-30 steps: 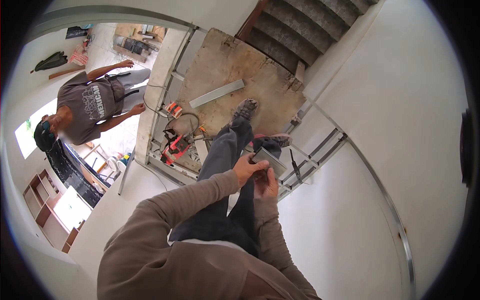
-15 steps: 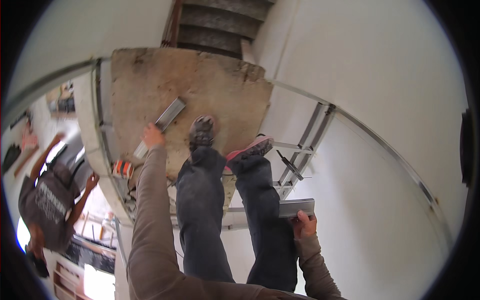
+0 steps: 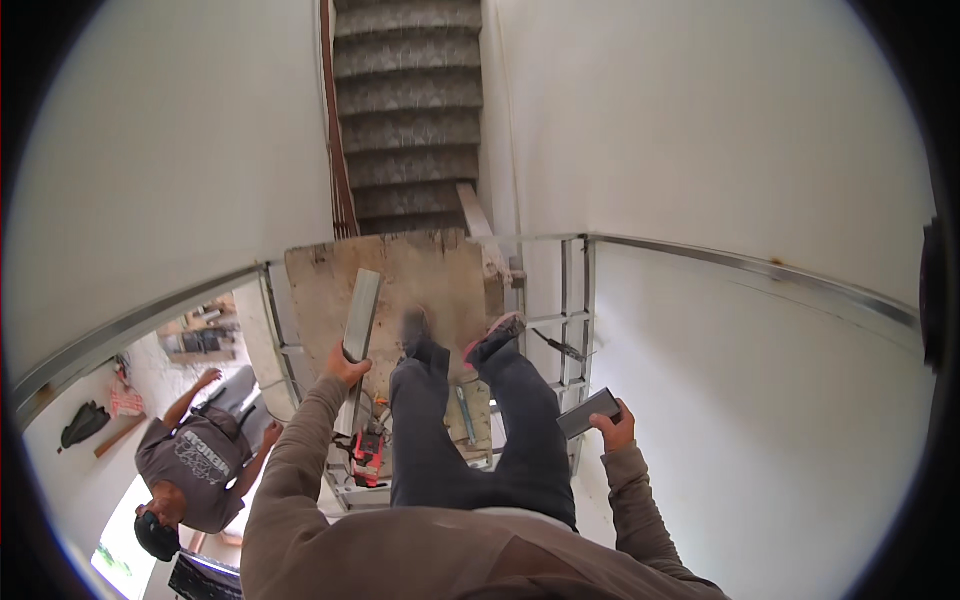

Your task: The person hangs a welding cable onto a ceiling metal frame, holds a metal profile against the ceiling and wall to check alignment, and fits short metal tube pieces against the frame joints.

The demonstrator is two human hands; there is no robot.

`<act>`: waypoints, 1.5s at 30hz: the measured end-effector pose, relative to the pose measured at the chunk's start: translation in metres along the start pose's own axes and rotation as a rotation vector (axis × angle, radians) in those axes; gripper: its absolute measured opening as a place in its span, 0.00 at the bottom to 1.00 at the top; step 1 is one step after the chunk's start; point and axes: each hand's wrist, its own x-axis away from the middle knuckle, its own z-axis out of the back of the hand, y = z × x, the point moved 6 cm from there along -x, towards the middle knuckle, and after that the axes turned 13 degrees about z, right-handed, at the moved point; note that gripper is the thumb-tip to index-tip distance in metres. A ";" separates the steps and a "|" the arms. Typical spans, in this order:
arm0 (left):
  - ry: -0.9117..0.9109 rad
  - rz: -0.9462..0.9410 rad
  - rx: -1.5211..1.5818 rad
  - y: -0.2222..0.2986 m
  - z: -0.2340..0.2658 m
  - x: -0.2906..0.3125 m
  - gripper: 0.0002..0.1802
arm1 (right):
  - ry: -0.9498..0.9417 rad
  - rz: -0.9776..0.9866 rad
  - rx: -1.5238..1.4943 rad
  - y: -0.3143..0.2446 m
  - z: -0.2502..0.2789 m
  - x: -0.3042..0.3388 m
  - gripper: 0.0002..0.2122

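My left hand [image 3: 347, 367] is closed around a long galvanized metal channel [image 3: 363, 312], held upright-slanting in front of my left leg; its lower end runs down behind the hand. Off to the right, my right hand [image 3: 617, 426] grips a short, grey, box-like metal channel piece [image 3: 588, 412] beside my right thigh, thumb on its face. Under my feet is a worn wooden board [image 3: 330, 285]. A red tool [image 3: 367, 460] lies near my left forearm, and a long metal tool [image 3: 466, 415] rests between my legs.
Metal scaffold bars [image 3: 575, 310] edge the board on the right, with a black-handled tool [image 3: 558, 344] on them. A metal rail [image 3: 760, 265] crosses the right wall. Stairs [image 3: 408, 110] lie ahead. Below on the left is another person [image 3: 200, 460].
My view has tilted up, showing more of the stairs. The left hand has brought the long channel more upright. The short piece in my right hand has turned to a slant.
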 end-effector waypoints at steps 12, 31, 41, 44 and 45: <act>-0.297 -0.929 0.380 0.562 0.078 0.341 0.39 | 0.559 0.944 0.417 -0.324 0.222 0.064 0.13; -0.363 -1.781 0.363 0.959 -0.023 0.779 0.42 | 0.783 1.422 -0.119 -0.466 0.410 0.133 0.11; 0.005 -2.029 0.279 1.016 -0.123 0.914 0.42 | 0.836 1.436 -0.108 -0.454 0.419 0.131 0.12; 0.103 -2.071 0.274 1.028 -0.137 0.943 0.39 | 0.893 1.413 -0.046 -0.453 0.415 0.134 0.11; 0.134 -2.083 0.268 1.032 -0.139 0.951 0.39 | 0.914 1.414 -0.033 -0.453 0.414 0.133 0.11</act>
